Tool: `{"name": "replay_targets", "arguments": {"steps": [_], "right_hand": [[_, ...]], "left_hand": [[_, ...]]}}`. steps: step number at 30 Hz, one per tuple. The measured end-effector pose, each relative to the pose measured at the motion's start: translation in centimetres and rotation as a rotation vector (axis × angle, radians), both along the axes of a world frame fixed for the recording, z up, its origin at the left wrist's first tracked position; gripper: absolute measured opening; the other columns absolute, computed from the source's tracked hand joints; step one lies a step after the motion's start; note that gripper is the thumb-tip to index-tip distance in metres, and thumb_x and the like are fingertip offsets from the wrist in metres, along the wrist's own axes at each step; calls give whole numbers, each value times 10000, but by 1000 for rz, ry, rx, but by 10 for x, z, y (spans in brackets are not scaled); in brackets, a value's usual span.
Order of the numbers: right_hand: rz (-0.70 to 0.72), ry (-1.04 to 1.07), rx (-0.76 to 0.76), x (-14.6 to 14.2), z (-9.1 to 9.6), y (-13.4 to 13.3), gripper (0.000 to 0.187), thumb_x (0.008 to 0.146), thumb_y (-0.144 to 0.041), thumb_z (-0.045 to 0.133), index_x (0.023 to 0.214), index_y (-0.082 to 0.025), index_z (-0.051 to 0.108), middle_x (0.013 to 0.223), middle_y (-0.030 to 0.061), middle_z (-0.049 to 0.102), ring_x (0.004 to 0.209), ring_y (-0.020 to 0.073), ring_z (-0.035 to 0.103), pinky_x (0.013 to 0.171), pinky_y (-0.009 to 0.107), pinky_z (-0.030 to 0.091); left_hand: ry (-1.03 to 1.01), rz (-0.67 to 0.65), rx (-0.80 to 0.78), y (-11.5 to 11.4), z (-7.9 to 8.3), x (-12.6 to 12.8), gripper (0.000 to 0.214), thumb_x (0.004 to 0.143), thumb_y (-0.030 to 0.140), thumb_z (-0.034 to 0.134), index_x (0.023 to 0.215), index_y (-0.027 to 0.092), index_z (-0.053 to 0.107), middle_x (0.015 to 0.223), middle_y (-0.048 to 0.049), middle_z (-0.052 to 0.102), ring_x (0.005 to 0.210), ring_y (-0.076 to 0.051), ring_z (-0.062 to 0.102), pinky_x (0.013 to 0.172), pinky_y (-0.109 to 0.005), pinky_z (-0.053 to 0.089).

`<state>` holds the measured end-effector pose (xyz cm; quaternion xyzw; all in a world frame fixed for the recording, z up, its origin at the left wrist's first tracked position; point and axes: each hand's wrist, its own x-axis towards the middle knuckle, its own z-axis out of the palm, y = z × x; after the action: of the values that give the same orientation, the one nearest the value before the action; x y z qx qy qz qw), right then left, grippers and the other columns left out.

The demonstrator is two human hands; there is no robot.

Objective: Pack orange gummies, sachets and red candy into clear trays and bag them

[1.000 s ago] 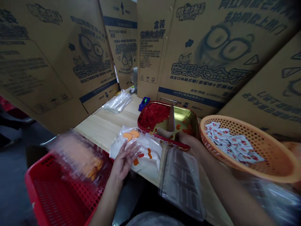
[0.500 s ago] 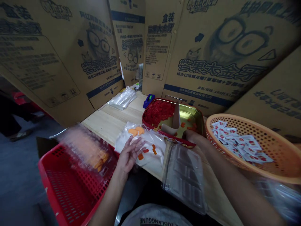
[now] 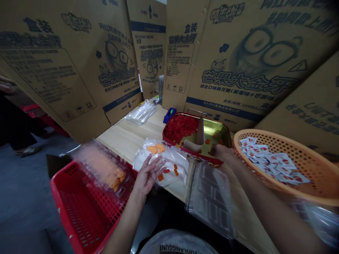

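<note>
In the gold-lined red metal tin point(image 3: 221, 129) on our pale wooden table point(image 3: 118, 139), a brown cardboard divider point(image 3: 201, 132) parts small orange pieces point(image 3: 208, 141) from heaped red pieces point(image 3: 181, 126); our right hand point(image 3: 222, 153) reaches among the orange, its grip hidden from us. Our left hand point(image 3: 147, 178) is open at the clear plastic film point(image 3: 182, 160). Farther out, white packets point(image 3: 275, 164) fill part of our perforated orange plastic basket point(image 3: 311, 160), beyond the red plastic crate point(image 3: 76, 211).
</note>
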<state>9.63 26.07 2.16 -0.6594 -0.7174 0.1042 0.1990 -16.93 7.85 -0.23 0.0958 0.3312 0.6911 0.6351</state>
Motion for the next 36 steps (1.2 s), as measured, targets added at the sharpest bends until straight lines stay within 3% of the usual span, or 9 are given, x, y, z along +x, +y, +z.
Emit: {"name": "replay_targets", "arguments": {"steps": [3, 6, 9, 12, 15, 19, 22, 27, 36], "right_hand": [[96, 5, 30, -8, 18, -31, 124, 762, -169, 597, 672, -129, 672, 733, 91, 640, 764, 189, 589, 635, 302, 332], [467, 159, 102, -34, 30, -80, 92, 800, -232, 587, 791, -206, 675, 799, 31, 650, 781, 160, 575, 673, 274, 354], [735, 143, 174, -65, 30, -127, 118, 832, -273, 570, 789, -228, 671, 790, 24, 640, 801, 162, 550, 701, 295, 322], [813, 98, 198, -80, 21, -150, 163, 862, -274, 530, 794, -236, 674, 762, 23, 623, 786, 165, 525, 704, 310, 305], [749, 150, 235, -70, 11, -151, 234, 902, -298, 445, 875, -233, 668, 835, 39, 629, 816, 171, 528, 711, 310, 335], [344, 116, 332, -34, -12, -135, 320, 923, -333, 355, 975, -179, 629, 947, 92, 622, 900, 212, 522, 765, 340, 369], [114, -73, 260, -16, -35, -121, 340, 917, -320, 341, 1059, -132, 586, 1001, 127, 612, 941, 247, 511, 788, 367, 361], [73, -211, 224, -17, -64, -109, 373, 915, -322, 357, 1159, -88, 515, 1049, 155, 604, 988, 251, 497, 863, 379, 303], [-11, -262, 210, -19, -71, -105, 406, 899, -393, 402, 1132, -92, 545, 1073, 163, 581, 988, 281, 491, 867, 404, 267]], "left_hand": [[-12, -17, 7, 0, 1, 3, 460, 725, 54, 564, 1130, 213, 416, 1239, -152, 544, 1042, -276, 595, 948, -472, 396], [-11, -31, 5, 0, 1, 7, 452, 726, 53, 560, 1123, 212, 414, 1232, -154, 547, 1028, -278, 602, 935, -475, 404], [-7, -48, 11, -1, 0, 12, 474, 722, 45, 558, 1137, 218, 408, 1227, -147, 553, 1028, -265, 604, 942, -453, 400], [-8, -66, 29, -4, -1, 14, 481, 728, 53, 557, 1153, 222, 407, 1231, -142, 554, 1041, -257, 598, 961, -440, 385], [-17, -71, 41, -8, -2, 11, 474, 733, 59, 552, 1155, 221, 411, 1238, -137, 552, 1059, -265, 587, 972, -468, 375], [-12, -58, 24, -11, -5, 4, 474, 737, 58, 553, 1158, 227, 415, 1244, -125, 545, 1077, -281, 575, 966, -486, 386], [17, -54, 13, -12, -6, 3, 470, 741, 55, 553, 1159, 225, 420, 1248, -123, 538, 1092, -290, 564, 959, -485, 401], [23, -76, 5, -14, -5, 6, 466, 749, 57, 542, 1165, 233, 428, 1268, -123, 520, 1104, -289, 556, 945, -492, 417], [15, -80, -16, -16, -4, 12, 466, 759, 68, 542, 1173, 240, 416, 1232, -122, 547, 1100, -288, 559, 941, -497, 420]]}}
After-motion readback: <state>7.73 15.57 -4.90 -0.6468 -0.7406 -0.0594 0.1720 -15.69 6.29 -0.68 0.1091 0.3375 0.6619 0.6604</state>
